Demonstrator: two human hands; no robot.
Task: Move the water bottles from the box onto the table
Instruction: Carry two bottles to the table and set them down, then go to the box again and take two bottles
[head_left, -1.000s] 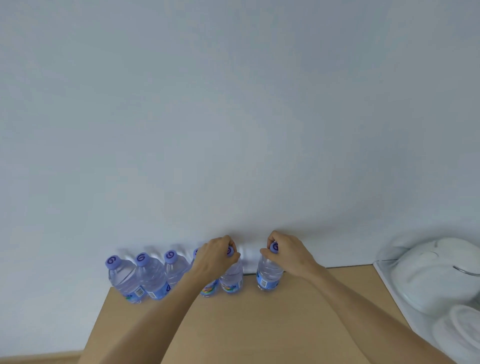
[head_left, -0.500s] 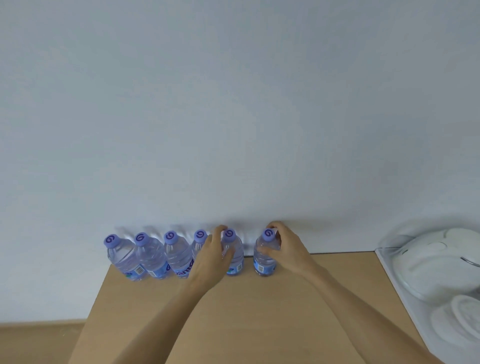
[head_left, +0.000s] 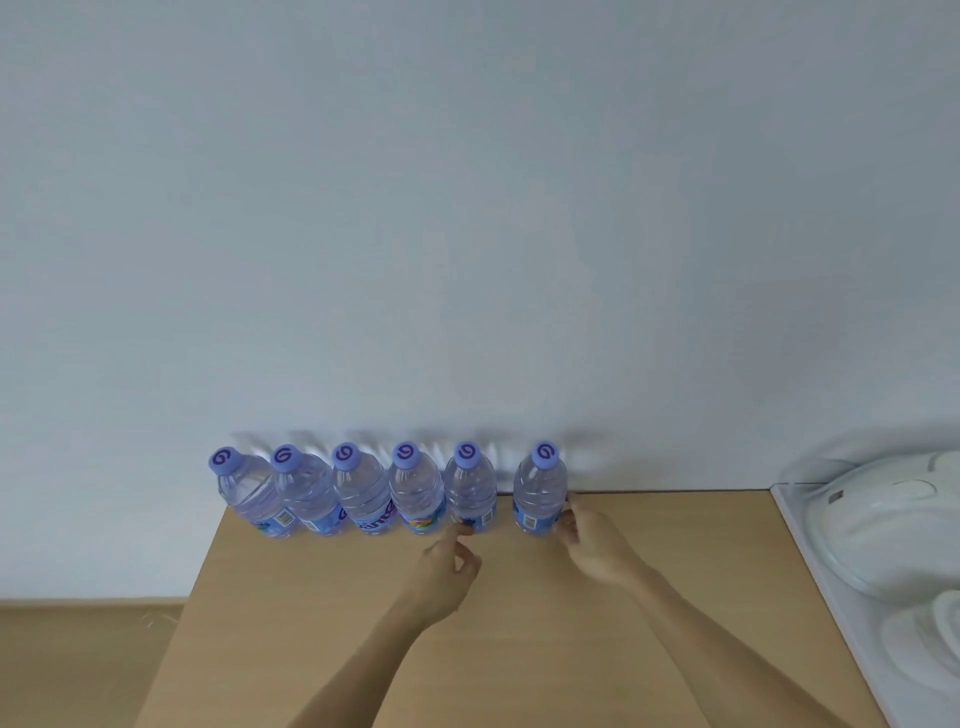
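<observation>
Six water bottles (head_left: 415, 488) stand upright in a row at the desk's (head_left: 649, 597) far edge against the wall; full, they likely feel weighty, their thin clear walls slick and yielding, so the ribbed waist or capped neck suits gripping. Both hands hold nothing: the left hand (head_left: 447, 571) hangs loosely curled near the fifth bottle (head_left: 472, 493), and the right hand's (head_left: 597, 551) fingertips are at the base of the sixth bottle (head_left: 540, 491).

A single wide-angle view is given from the head, aimed forward and slightly down across a wooden table (head_left: 519, 623) toward a pale wall (head_left: 467, 208), which fills the upper two thirds of the frame. The table's far edge, lined with six bottles (head_left: 540, 488), is seen near mid-frame at arm's reach. Both forearms are seen entering from the bottom edge. A white counter (head_left: 810, 561) is caught at the right margin, curved by the lens.
</observation>
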